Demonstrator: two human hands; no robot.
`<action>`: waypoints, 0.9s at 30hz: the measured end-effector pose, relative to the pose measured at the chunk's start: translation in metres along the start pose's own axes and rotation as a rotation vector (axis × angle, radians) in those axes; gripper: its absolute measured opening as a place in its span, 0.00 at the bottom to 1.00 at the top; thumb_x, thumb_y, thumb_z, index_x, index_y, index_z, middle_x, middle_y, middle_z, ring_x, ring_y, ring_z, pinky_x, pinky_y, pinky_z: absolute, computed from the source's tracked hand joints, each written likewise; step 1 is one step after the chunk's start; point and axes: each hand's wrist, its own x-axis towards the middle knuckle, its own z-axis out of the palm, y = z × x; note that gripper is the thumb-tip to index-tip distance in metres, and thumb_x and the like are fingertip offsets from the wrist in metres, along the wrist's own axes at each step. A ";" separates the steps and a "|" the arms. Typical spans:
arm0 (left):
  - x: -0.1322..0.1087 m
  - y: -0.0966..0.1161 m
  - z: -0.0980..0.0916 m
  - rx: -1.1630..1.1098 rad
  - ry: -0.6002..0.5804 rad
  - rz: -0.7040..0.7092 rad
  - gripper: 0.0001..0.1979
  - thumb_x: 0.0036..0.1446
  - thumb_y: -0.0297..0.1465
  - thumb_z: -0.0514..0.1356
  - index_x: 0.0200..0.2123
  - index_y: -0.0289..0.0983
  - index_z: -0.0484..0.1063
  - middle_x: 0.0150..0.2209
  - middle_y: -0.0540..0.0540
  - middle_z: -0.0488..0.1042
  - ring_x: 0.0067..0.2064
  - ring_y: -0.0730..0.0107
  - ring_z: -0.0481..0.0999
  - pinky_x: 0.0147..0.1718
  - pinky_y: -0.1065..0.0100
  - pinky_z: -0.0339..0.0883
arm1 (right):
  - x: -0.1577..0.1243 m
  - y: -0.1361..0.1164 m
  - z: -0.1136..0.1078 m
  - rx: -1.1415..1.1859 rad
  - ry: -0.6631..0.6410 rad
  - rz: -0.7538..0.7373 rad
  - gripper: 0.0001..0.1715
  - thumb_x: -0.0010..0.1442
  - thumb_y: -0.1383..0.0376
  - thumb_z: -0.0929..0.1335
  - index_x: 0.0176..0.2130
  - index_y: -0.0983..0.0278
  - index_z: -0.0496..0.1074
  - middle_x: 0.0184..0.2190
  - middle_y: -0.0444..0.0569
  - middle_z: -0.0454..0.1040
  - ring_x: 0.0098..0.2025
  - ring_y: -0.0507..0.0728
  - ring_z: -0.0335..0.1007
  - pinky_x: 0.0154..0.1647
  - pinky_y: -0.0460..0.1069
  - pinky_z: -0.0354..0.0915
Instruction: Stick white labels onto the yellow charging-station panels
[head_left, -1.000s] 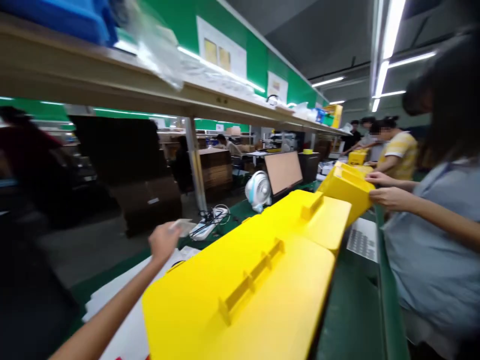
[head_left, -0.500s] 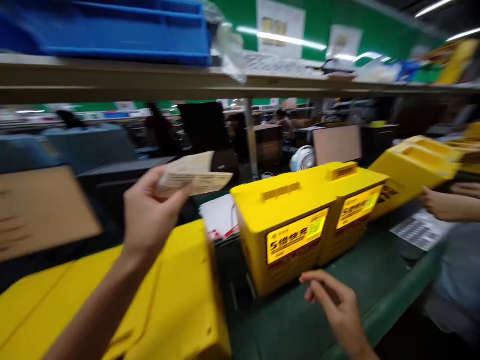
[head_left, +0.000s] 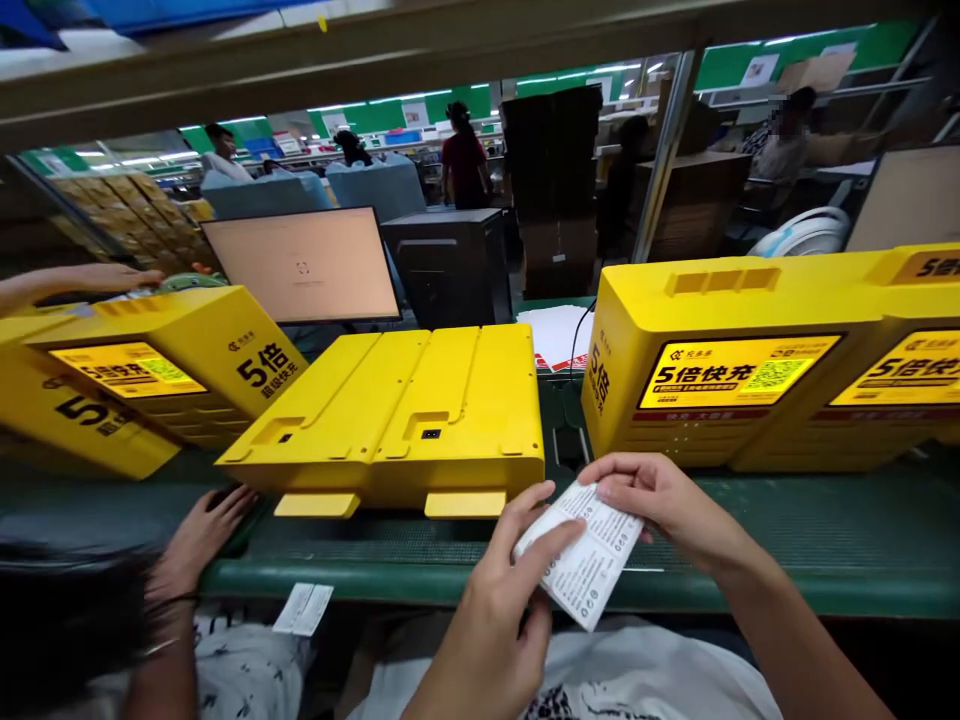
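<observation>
Leaflet [head_left: 589, 560], earlier raised by left hand [head_left: 487, 620] alone, is now pinched by right hand [head_left: 660, 500] too.

White slip [head_left: 592, 560] with small black print at six o'clock; dark green bench [head_left: 825, 530]; bright yellow cases [head_left: 405, 400] along it, the three o'clock case [head_left: 720, 340] bearing a yellow panel [head_left: 739, 372] with black lettering over a red strip. Monitor [head_left: 304, 265] at eleven o'clock glows pale peach.

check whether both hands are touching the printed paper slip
Touching. The head view shows the left hand pinching the paper slip at its left end between thumb and fingers, and the right hand holding its upper edge.
</observation>
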 end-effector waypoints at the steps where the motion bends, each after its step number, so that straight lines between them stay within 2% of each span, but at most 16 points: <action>1: -0.002 -0.002 0.000 -0.085 -0.018 -0.079 0.40 0.56 0.15 0.52 0.67 0.53 0.59 0.72 0.45 0.51 0.71 0.57 0.56 0.68 0.55 0.57 | -0.001 0.001 0.002 0.001 0.019 -0.020 0.26 0.58 0.52 0.76 0.48 0.67 0.78 0.26 0.43 0.72 0.24 0.46 0.63 0.19 0.39 0.56; 3: -0.002 -0.006 -0.001 -0.346 -0.009 -0.239 0.38 0.58 0.21 0.55 0.69 0.50 0.55 0.70 0.41 0.56 0.66 0.57 0.65 0.64 0.56 0.62 | -0.002 0.000 0.005 -0.014 0.030 -0.049 0.28 0.57 0.53 0.77 0.51 0.67 0.76 0.27 0.44 0.74 0.26 0.48 0.68 0.23 0.40 0.60; 5: 0.004 -0.009 0.000 -0.567 0.048 -0.384 0.32 0.61 0.30 0.60 0.68 0.43 0.57 0.63 0.37 0.66 0.50 0.62 0.76 0.49 0.63 0.72 | -0.002 -0.001 0.011 -0.049 -0.006 -0.046 0.29 0.56 0.55 0.78 0.52 0.67 0.75 0.27 0.45 0.76 0.27 0.49 0.70 0.25 0.41 0.62; 6: 0.008 -0.011 0.000 -0.628 0.061 -0.445 0.31 0.61 0.35 0.62 0.65 0.39 0.61 0.57 0.36 0.72 0.43 0.65 0.77 0.41 0.66 0.72 | -0.002 -0.001 0.014 -0.061 -0.028 -0.039 0.29 0.56 0.56 0.78 0.51 0.68 0.75 0.27 0.46 0.76 0.28 0.49 0.70 0.26 0.41 0.62; 8: 0.015 -0.014 0.001 -0.669 0.031 -0.514 0.29 0.57 0.40 0.68 0.57 0.33 0.69 0.45 0.38 0.77 0.37 0.67 0.76 0.35 0.70 0.69 | -0.001 0.001 0.019 -0.064 -0.054 -0.024 0.26 0.56 0.55 0.78 0.48 0.68 0.76 0.28 0.47 0.77 0.28 0.49 0.70 0.27 0.42 0.63; 10: 0.018 -0.017 0.001 -0.669 -0.007 -0.506 0.23 0.56 0.40 0.69 0.49 0.31 0.74 0.40 0.40 0.79 0.37 0.66 0.77 0.35 0.71 0.67 | 0.001 0.004 0.021 -0.047 -0.081 0.002 0.23 0.58 0.52 0.76 0.42 0.69 0.77 0.28 0.48 0.77 0.28 0.50 0.70 0.27 0.42 0.64; 12: 0.017 -0.018 -0.001 -0.645 -0.011 -0.474 0.19 0.59 0.41 0.67 0.45 0.32 0.76 0.41 0.40 0.79 0.38 0.68 0.77 0.35 0.72 0.67 | 0.004 0.007 0.018 -0.037 -0.143 0.040 0.22 0.59 0.51 0.75 0.35 0.70 0.77 0.26 0.48 0.76 0.27 0.50 0.69 0.27 0.43 0.65; 18: 0.013 -0.019 -0.010 -0.587 -0.049 -0.456 0.17 0.63 0.40 0.64 0.49 0.35 0.76 0.44 0.42 0.80 0.39 0.70 0.76 0.36 0.72 0.66 | 0.008 0.011 0.008 0.020 -0.301 0.093 0.20 0.60 0.54 0.75 0.31 0.69 0.77 0.24 0.46 0.73 0.25 0.48 0.66 0.26 0.42 0.65; 22: 0.014 -0.017 -0.013 -0.570 -0.067 -0.475 0.17 0.63 0.40 0.64 0.50 0.36 0.76 0.47 0.41 0.80 0.40 0.68 0.76 0.36 0.71 0.65 | 0.011 0.015 0.011 0.109 -0.339 0.103 0.18 0.60 0.57 0.75 0.29 0.70 0.76 0.23 0.46 0.73 0.23 0.47 0.66 0.25 0.41 0.63; 27: 0.011 -0.017 -0.013 -0.578 -0.060 -0.441 0.16 0.62 0.39 0.65 0.49 0.36 0.77 0.45 0.43 0.79 0.40 0.68 0.75 0.37 0.70 0.66 | 0.013 0.022 0.021 0.209 -0.363 0.124 0.19 0.59 0.56 0.75 0.27 0.69 0.73 0.22 0.45 0.71 0.22 0.46 0.63 0.23 0.40 0.59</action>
